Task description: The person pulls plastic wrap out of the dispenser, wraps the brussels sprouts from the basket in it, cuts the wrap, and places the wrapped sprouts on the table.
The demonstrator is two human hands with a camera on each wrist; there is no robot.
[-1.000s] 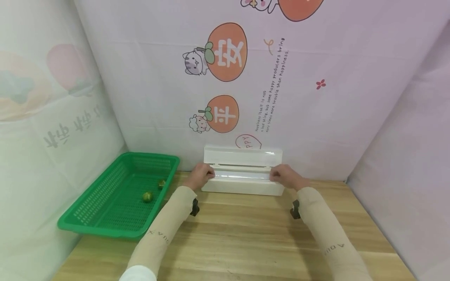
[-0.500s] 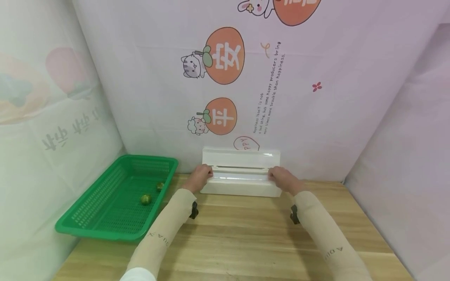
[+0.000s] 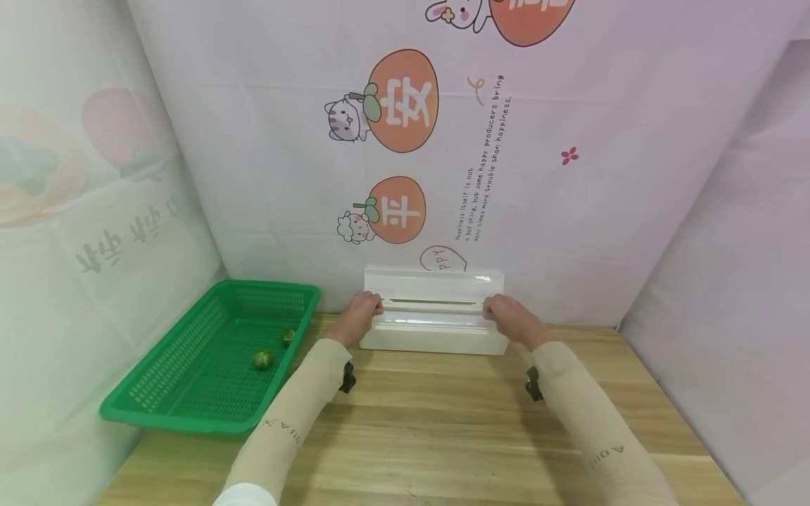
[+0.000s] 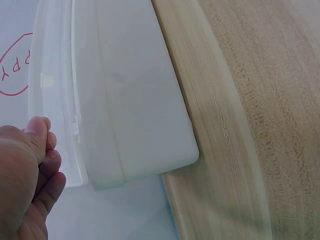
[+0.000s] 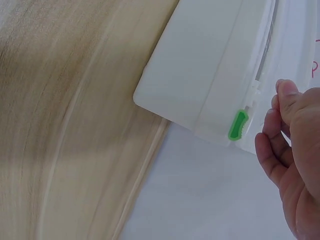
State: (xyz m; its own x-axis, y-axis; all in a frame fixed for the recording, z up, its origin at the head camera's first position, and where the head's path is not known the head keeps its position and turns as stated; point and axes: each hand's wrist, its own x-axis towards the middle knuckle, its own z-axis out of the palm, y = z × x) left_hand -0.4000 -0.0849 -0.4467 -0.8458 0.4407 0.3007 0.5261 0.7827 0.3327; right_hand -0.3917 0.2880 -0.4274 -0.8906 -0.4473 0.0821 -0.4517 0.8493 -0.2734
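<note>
A long white plastic wrap dispenser (image 3: 433, 341) stands at the back of the table, its lid (image 3: 433, 284) raised against the wall. Clear, shiny plastic wrap (image 3: 436, 320) shows in the opening between the two hands. The left hand (image 3: 362, 313) is at the dispenser's left end, thumb and forefinger pinched together on the wrap's edge. At the other end the right hand (image 3: 509, 318) pinches the wrap the same way. The transparent film barely shows at the fingertips in the wrist views. A green slider (image 5: 238, 125) sits by the dispenser's right end.
To the left is a green plastic basket (image 3: 183, 426) with small round green-gold items (image 3: 262, 360) inside. White printed cloth (image 3: 538, 211) walls in the wooden table (image 3: 436, 436) at the back and sides.
Both hands keep their pinch and have risen slightly relative to the dispenser, towards its raised lid. The head view has shifted a little; the basket and dispenser have stayed put.
</note>
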